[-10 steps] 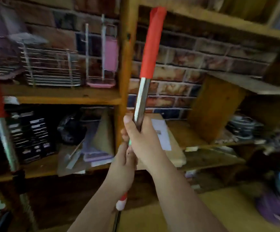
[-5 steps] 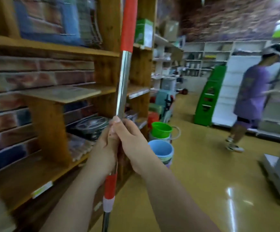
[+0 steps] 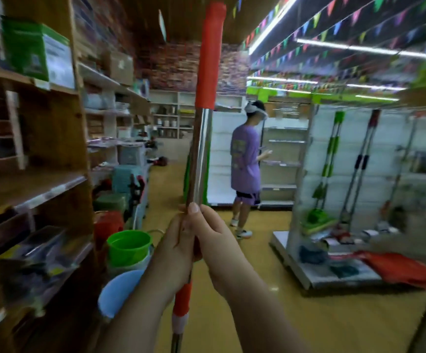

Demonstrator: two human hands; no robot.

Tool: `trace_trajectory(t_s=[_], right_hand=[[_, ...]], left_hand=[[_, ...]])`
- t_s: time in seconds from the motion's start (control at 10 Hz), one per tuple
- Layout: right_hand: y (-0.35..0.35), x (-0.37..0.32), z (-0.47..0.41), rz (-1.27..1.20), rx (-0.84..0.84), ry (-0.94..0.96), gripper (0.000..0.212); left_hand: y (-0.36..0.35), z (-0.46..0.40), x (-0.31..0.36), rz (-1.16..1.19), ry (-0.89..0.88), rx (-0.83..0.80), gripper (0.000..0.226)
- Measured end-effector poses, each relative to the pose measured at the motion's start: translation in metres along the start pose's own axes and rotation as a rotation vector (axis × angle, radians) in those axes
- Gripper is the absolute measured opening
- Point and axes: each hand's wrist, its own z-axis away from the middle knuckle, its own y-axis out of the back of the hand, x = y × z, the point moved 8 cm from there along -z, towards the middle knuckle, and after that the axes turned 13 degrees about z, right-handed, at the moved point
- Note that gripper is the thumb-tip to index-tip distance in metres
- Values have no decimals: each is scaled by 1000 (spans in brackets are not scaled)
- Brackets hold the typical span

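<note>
A long mop pole [image 3: 201,159] stands upright in the middle of the head view. It has a shiny metal shaft, a red grip at the top and a red and white collar lower down. Both my hands grip the shaft at chest height. My left hand [image 3: 175,247] wraps it from the left, slightly lower. My right hand [image 3: 213,240] wraps it from the right, with the thumb lying up along the metal. The pole's lower end is out of view.
Wooden shelves [image 3: 36,189] with boxed goods run along the left. A green bucket [image 3: 129,247] and a blue bucket [image 3: 117,293] stand on the floor by them. A person in a purple shirt [image 3: 245,161] stands ahead. A white rack [image 3: 339,174] with hanging mops is at right.
My view has swung right, from the brick-backed shelves to the shop aisle. Both hands have kept their grip on the pole, which stays upright before me.
</note>
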Motion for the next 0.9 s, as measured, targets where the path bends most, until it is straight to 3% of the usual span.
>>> trace_trajectory(t_s=[0.2,0.4,0.6,0.8,0.9], right_hand=[[118,35,-70,47,272,-30,31],[256,83,-137,211,555,-24,20],[387,117,-210,321,634,-35,23],[488,138,-285,340,653,-12,11],[546,159,-326,319,682,21,22]], left_hand=[[-123,-93,-41,120,51,-224,25],[-256,-186,-105,139,65,-342,29],[-370,-277,-149,104,91,-433,20],[-462,-355,-170,152,92,-508,19],[-512,-390,-192,189,113,-545,21]])
